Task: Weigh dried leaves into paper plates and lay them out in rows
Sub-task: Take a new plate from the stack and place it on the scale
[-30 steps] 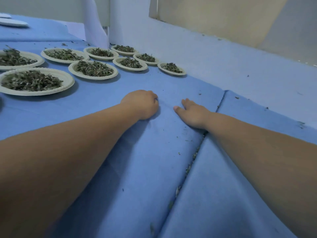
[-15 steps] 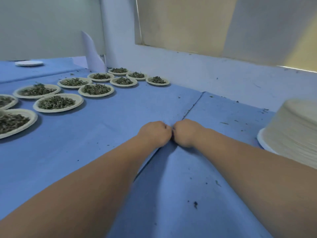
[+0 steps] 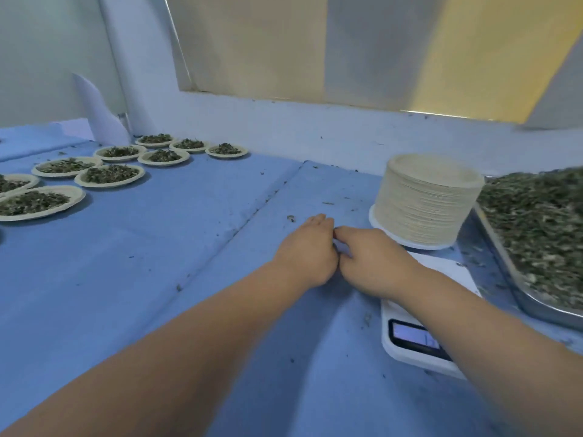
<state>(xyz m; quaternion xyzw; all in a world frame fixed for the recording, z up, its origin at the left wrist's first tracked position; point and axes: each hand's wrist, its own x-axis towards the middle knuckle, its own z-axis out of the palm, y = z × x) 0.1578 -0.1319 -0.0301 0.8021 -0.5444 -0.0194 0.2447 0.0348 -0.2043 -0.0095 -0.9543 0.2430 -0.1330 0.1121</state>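
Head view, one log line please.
left hand and right hand touching on blue cloth | white digital scale under right forearm | cream paper-plate stack behind it | leaf-filled paper plates in rows

Blue-covered table (image 3: 157, 263) below pale wall (image 3: 315, 130), yellowish panel (image 3: 378, 48).

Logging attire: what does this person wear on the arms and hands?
Nothing that shows. The left hand and right hand are ungloved, with no ring visible. The left forearm and right forearm are bare up to the frame edge: no sleeve, watch, band or marking in view.
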